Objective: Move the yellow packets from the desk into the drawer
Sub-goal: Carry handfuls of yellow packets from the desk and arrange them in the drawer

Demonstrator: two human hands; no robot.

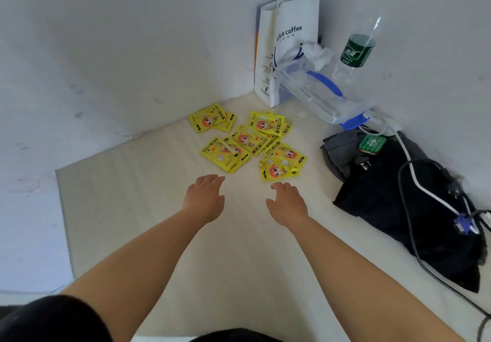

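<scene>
- Yellow packets strewn in a loose, overlapping heap toward the far corner of the desk, several lying across one another, likely tipped out together and not laid one by one.
- Left hand and right hand both stretched forward over bare desk just short of the heap, palms down, fingers spread and slack, gripping nothing (empty on both sides).
- Set side by side with a gap between, probably to bracket the pile and sweep it together from two flanks instead of picking singly.
- Nearest packet just beyond the right fingertips, not touched so far as can be told.
- Paper bag propped upright in the far corner against the wall, clear plastic box leaning beside it, water bottle further right.
- Dark cloth with cables bunched along the right edge, well apart from the packets, so no snag expected there.
- Drawer not in view; none of the move done yet, by the look of it.
</scene>
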